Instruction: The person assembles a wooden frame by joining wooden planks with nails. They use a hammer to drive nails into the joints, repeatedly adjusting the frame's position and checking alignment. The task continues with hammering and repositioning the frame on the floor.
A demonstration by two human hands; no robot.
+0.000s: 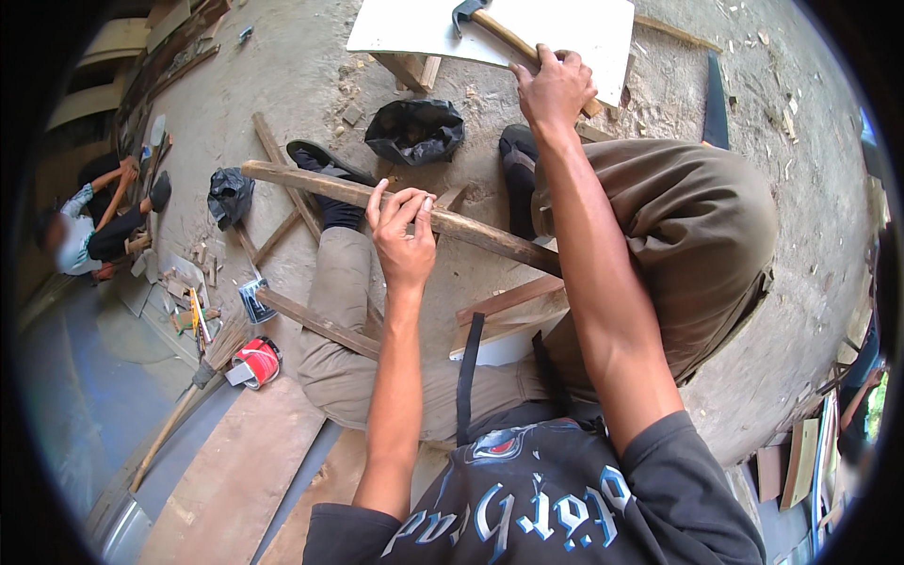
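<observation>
My right hand (557, 89) is closed round the wooden handle of a claw hammer (506, 36), whose dark head lies over a white board. A long, rough wooden bar (490, 235) crosses in front of me above my legs, slanting down to the right. Its right end passes behind my right forearm. Against the middle of the bar is my left hand (403, 235), thumb and fingertips pinched together. Whatever is between those fingertips is too small to make out. Below the bar, more wooden pieces (315, 323) rest around my bent left leg.
Near my feet stands an open black plastic bag (414, 132); a second black bag (230, 196) sits left. The white board (405, 26) lies ahead, a handsaw blade (716, 104) to its right. A red can (256, 363) and broom (221, 348) are left. Another person (104, 221) sits far left.
</observation>
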